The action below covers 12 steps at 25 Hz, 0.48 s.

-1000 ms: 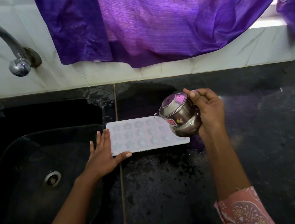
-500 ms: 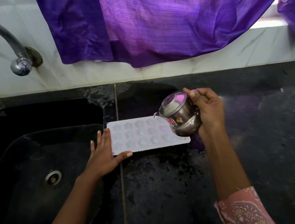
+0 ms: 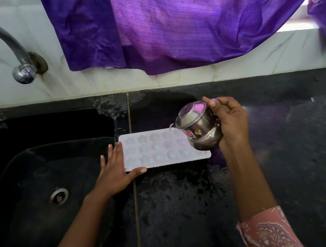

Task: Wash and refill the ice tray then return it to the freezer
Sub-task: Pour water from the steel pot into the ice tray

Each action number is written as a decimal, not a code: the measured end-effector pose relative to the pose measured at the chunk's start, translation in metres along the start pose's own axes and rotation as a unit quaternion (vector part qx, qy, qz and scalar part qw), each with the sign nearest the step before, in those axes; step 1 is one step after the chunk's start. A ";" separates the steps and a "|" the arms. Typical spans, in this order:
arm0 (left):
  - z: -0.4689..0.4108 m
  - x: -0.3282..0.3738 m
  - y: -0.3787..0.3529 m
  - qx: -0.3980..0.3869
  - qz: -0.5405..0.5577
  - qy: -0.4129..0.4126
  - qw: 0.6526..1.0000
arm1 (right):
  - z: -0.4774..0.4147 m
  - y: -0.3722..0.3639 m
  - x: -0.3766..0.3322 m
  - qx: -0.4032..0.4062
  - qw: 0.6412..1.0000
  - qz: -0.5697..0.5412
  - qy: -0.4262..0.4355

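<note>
Head view, the only one supplied.

**Position.** I find the ice tray [image 3: 161,148] lying flat on the black tabletop [image 3: 287,147], its left end just beside the rim of the sink [image 3: 39,172]. The tabletop around and in front of the tray is wet.

**Hands.** The left hand [image 3: 114,172] is flat, its fingers [image 3: 109,151] straight against the tray's left end and the thumb laid along the near edge. It steadies the tray and grips nothing. The right hand [image 3: 231,122] has its fingers curled round a small steel pot [image 3: 198,128], which is tipped with its spout over the far right cells. I cannot tell whether water is running from it. Several cells look glossy, and I judge the refill partly done.

**Risks noted.**
1. Overfilling. The pot hides the right-hand cells, so their level cannot be checked while pouring. Too steep a tilt would flood across the dividers and onto the tabletop.
2. Sliding. On the wet surface, a nudge from the pot or a push from the left hand could shift the tray. Its left end has little margin before the sink.
3. Grip. A wet steel pot held one-handed at a tilt could slip and drop onto the tray.
4. Carrying. A brim-full tray would probably slop on the way to the freezer, which is not in view.
</note>
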<state>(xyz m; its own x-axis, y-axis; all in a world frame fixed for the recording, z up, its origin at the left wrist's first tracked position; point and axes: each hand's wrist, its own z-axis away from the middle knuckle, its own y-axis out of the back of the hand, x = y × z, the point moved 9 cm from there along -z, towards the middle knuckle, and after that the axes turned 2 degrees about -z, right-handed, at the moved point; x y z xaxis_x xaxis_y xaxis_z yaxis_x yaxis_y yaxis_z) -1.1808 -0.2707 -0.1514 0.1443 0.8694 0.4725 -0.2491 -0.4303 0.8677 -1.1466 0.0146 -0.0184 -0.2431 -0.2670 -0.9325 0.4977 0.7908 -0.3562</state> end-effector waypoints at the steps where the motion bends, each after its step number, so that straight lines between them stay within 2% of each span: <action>1: 0.000 0.000 0.001 0.001 -0.001 0.000 1.000 | 0.000 0.000 0.000 0.000 1.000 0.001 -0.001; 12: 0.001 0.001 0.001 0.001 0.005 -0.001 1.000 | -0.001 0.000 0.005 0.005 0.998 -0.062 -0.025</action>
<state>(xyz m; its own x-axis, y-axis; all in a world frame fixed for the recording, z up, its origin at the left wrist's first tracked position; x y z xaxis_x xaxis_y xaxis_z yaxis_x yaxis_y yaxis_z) -1.1801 -0.2705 -0.1496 0.1430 0.8651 0.4807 -0.2487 -0.4387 0.8635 -1.1487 0.0136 -0.0233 -0.2611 -0.3894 -0.8833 0.4743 0.7452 -0.4687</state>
